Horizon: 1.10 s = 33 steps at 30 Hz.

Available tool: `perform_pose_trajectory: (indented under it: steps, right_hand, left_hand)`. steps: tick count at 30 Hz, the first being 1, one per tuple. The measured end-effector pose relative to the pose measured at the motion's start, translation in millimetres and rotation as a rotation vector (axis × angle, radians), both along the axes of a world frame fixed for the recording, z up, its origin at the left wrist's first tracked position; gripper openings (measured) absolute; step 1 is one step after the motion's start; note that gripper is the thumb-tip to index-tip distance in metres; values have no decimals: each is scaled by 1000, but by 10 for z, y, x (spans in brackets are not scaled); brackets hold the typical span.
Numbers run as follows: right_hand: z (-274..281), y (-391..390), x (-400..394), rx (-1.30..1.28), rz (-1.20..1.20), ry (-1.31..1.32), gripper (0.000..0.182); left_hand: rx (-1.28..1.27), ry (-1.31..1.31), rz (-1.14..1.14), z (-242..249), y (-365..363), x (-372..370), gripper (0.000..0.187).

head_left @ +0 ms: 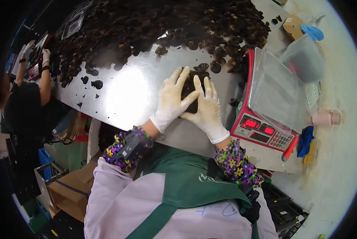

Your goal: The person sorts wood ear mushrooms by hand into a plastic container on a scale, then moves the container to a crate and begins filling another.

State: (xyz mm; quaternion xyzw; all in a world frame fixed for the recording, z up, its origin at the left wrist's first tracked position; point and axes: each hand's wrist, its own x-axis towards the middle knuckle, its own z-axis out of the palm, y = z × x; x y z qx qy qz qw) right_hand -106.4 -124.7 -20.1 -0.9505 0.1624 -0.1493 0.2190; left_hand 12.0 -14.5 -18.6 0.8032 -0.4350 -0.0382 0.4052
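My left hand (171, 96) and my right hand (207, 106), both in whitish gloves, cup a small clump of dark brown dried mushrooms (189, 88) on the metal table (166, 137). The clump is pressed between the two palms, with fingers pointing away from me. My thumbs come together over its near part, so much of it is hidden. Just beyond the fingertips lies a loose dark mushroom (201, 67). To the right of my right hand stands a red scale (258, 133) with lit red digits and a clear plastic tray (276, 89) on top.
A wide heap of dark mushrooms (166, 24) covers the table's far side. Right of the scale are a clear bin (304, 57), a pink cup (325, 117) and an orange-handled tool (290, 147). At left, another person's gloved hand (46, 55) is near another scale.
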Motion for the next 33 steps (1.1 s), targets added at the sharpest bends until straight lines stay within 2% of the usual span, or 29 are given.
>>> perform_pose_trajectory:
  steps: [2,5,7,9,11,13,14,15,17,19,20,23,25,27,31,33]
  right_hand:
    - [-59,-87,87,6,-75,-8,124]
    - [-143,-100,107,-8,-99,-35,125]
    - [-155,-30,73,-27,-113,-99,122]
    - [-126,73,32,-7,-106,-78,118]
    - [-185,147,26,-10,-101,-171,106]
    - [-150,154,-4,39,-81,-181,97]
    - [-125,153,-4,82,-78,-222,94]
    - [-98,145,4,122,-75,-266,91]
    - [-60,157,-7,169,-90,-248,88]
    - [81,116,-29,140,-67,-364,87]
    - [244,77,-59,106,-57,-425,88]
    - [873,-118,-214,-13,-88,-481,90]
    - [1283,-350,-409,-157,-100,-517,91]
    - [1511,-628,-621,-253,-151,-516,88]
    - [1522,-1230,-1074,-245,-148,-364,85]
    - [1352,-1484,-1271,-228,-107,-314,87]
  left_hand:
    - [76,-223,20,21,-178,84,62]
    - [80,-197,-99,-130,-289,227,56]
    - [-13,-178,-139,-12,-267,149,50]
    - [19,262,-94,134,-177,-13,41]
    - [-242,420,30,45,-151,-189,36]
    - [-330,655,112,72,-174,-254,31]
    - [-376,702,83,48,-189,-245,28]
    - [-417,826,155,114,-214,-291,27]
    - [-434,853,186,67,-216,-277,27]
    - [-502,879,171,304,-264,-335,27]
    - [-549,1021,196,630,-311,-457,27]
    - [-552,783,61,1086,-508,-487,32]
    - [-681,744,-22,1477,-771,-679,27]
    - [-687,749,-69,1709,-1039,-877,25]
    - [-708,824,-231,1459,-1660,-1100,24]
    - [-526,790,-209,1264,-1799,-1171,23]
